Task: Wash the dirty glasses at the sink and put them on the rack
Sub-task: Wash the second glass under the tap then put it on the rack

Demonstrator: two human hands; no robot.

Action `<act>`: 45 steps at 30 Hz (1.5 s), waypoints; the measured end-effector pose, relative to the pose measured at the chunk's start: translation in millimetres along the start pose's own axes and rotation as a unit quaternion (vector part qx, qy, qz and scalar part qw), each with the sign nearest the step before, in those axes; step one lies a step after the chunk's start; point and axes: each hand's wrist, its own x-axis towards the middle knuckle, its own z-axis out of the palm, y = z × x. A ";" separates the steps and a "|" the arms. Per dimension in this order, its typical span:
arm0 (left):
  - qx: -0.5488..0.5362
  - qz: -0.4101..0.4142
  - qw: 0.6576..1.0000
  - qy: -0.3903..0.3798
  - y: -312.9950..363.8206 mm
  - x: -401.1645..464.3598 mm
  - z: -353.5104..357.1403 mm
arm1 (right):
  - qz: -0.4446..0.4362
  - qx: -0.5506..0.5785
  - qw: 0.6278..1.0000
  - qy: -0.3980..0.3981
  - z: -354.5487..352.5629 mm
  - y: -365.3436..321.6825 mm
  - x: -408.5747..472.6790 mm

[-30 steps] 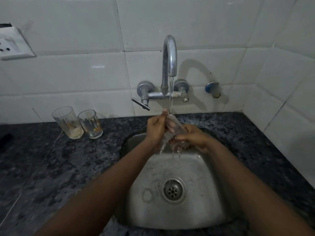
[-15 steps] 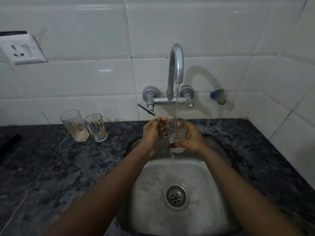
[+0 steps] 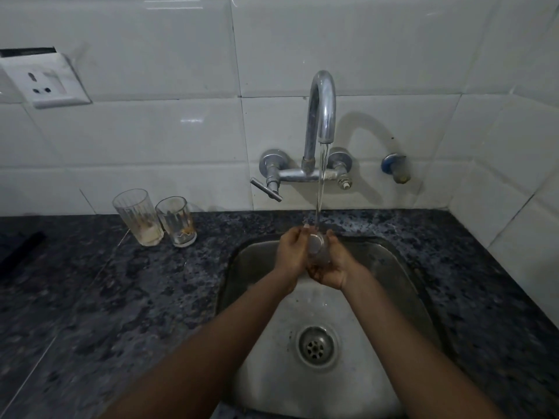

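Observation:
A clear glass [image 3: 317, 246] is held over the steel sink [image 3: 254, 261] under the running stream from the tap [image 3: 322, 110]. My left hand [image 3: 291, 252] grips its left side and my right hand [image 3: 334, 264] cups it from the right and below; both hands cover most of it. Two dirty glasses stand on the dark granite counter left of the sink: a taller ribbed glass [image 3: 137, 216] with pale residue and a shorter glass [image 3: 177, 220] with orange residue. No rack is in view.
The drain [image 3: 316, 346] sits in the sink's near half. The tap lever [image 3: 266, 189] juts out toward the left. A wall socket [image 3: 45, 81] is at upper left, a blue-capped wall outlet [image 3: 396, 167] at right. Tiled walls close the back and right.
The glass went from tilted to upright under the stream and is now held lower between both hands. The view has pulled back and tilted up, showing more wall.

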 end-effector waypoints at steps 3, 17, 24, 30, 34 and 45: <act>0.128 0.168 0.977 0.014 -5.5 -10.8 10.3 | -0.018 0.029 0.999 0.015 2.6 -4.0 -1.0; -0.067 -0.091 0.989 -0.091 15.7 13.0 0.4 | -0.463 -0.462 0.735 0.179 3.4 -2.6 -32.7; -0.229 -0.152 0.960 -0.049 -0.5 6.2 -0.5 | -0.338 -0.358 0.867 0.080 21.1 2.6 -27.9; -0.123 -0.062 0.989 0.045 13.9 20.8 -22.7 | -0.364 -0.329 0.871 0.031 15.3 7.7 -30.4; 0.012 0.011 0.996 0.089 46.0 42.4 -41.9 | -0.414 -0.419 0.806 0.048 11.1 0.2 -30.8; 0.492 0.170 0.836 0.173 49.2 57.2 -42.0 | -0.227 -0.294 0.928 -0.016 23.2 -19.7 -44.4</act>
